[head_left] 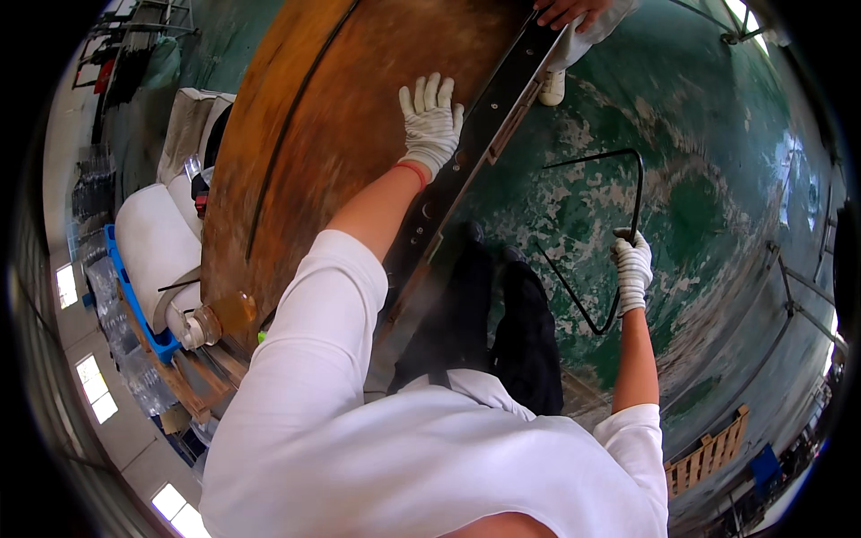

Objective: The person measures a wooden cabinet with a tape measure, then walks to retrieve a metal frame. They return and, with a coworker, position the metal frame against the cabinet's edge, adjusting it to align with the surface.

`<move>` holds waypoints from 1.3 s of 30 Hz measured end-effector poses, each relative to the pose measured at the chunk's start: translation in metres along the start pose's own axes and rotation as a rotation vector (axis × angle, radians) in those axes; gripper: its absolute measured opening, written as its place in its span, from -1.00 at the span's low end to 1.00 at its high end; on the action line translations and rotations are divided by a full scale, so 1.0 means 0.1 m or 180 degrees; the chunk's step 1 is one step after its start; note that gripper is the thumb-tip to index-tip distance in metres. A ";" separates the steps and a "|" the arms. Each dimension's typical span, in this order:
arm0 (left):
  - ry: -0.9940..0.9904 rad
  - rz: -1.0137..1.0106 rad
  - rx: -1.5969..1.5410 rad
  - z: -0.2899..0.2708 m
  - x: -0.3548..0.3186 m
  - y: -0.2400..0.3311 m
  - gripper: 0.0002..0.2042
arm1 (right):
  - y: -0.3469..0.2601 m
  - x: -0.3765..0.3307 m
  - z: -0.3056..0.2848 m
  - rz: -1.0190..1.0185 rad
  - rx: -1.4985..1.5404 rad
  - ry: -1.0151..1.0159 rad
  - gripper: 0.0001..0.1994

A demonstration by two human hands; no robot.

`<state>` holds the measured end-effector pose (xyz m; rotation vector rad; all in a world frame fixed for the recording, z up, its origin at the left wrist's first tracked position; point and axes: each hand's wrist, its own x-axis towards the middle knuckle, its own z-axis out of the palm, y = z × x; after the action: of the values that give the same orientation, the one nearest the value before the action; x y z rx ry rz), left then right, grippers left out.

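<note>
My left hand, in a white knit glove, is open with fingers spread at the brown tabletop; whether the palm presses down I cannot tell. Beside it a long black metal bar with holes runs along the table's edge. Out to the right, away from the table, my right hand, also gloved, is closed around a thin black rod bent into a squared frame. Its ends stand apart, above the floor. A thin straight black rod lies across the tabletop.
Another person's hand rests at the bar's far end, with a white shoe below. At the left are a bottle of amber liquid, a pale padded seat and a blue crate. A wooden pallet stands at the lower right.
</note>
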<state>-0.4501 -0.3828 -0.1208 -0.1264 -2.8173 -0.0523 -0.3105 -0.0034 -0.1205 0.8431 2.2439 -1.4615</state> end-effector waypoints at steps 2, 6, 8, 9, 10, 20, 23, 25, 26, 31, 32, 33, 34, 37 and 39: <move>-0.0005 -0.0014 0.0051 0.00 -0.03 -0.01 -0.50 | -0.01 0.00 0.06 0.0019 -0.0299 -0.0029 -0.84; 0.0098 0.0025 0.0171 -0.12 -0.01 -0.05 -0.46 | -0.06 0.03 0.16 -0.0240 -0.0793 0.0144 -0.81; 0.0216 -0.0080 0.0208 -0.19 -0.02 -0.08 -0.45 | -0.06 0.02 0.19 -0.0169 -0.0776 0.0128 -0.81; 0.0253 -0.0164 0.0186 -0.22 -0.01 -0.12 -0.45 | -0.04 0.02 0.20 -0.0126 -0.0747 0.0094 -0.81; 0.0290 -0.0242 0.0161 -0.24 0.01 -0.16 -0.46 | 0.01 0.08 0.20 -0.0206 -0.0678 0.0122 -0.80; 0.0300 -0.0447 -0.0251 0.23 0.39 0.04 -0.48 | 0.00 -0.02 0.21 -0.0051 -0.0793 0.0136 -0.80; 0.0298 -0.0378 -0.0400 0.32 0.53 0.14 -0.49 | -0.03 -0.03 0.20 0.0025 -0.0702 0.0126 -0.82; 0.0262 -0.0316 -0.0484 0.35 0.58 0.18 -0.50 | -0.02 -0.03 0.21 -0.0027 -0.0570 0.0123 -0.83; 0.0224 -0.0290 -0.0497 0.36 0.59 0.17 -0.50 | -0.05 -0.05 0.22 -0.0010 -0.0552 0.0099 -0.83; 0.0201 -0.0166 -0.0474 0.37 0.61 0.16 -0.51 | -0.13 -0.11 0.35 0.0151 -0.0372 -0.0010 -0.84; 0.0176 -0.0115 -0.0430 0.33 0.61 0.17 -0.51 | -0.12 -0.13 0.37 0.0154 -0.0308 -0.0003 -0.84; 0.0158 -0.0074 -0.0385 0.30 0.61 0.17 -0.51 | -0.13 -0.15 0.39 0.0147 -0.0250 0.0001 -0.84; 0.0139 -0.0050 -0.0360 0.28 0.62 0.17 -0.51 | -0.15 -0.17 0.38 0.0170 -0.0265 0.0006 -0.84; 0.0083 -0.0044 -0.0294 0.25 0.58 0.19 -0.51 | -0.10 -0.18 0.33 0.0276 -0.0182 -0.0042 -0.83; 0.0125 -0.0064 -0.0290 0.25 0.63 0.22 -0.51 | -0.06 -0.15 0.31 0.0135 0.0083 -0.0020 -0.84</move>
<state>-0.5152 -0.3549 -0.1238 -0.1168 -2.7776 -0.1858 -0.3040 -0.0379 -0.1202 0.8874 2.1934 -1.4753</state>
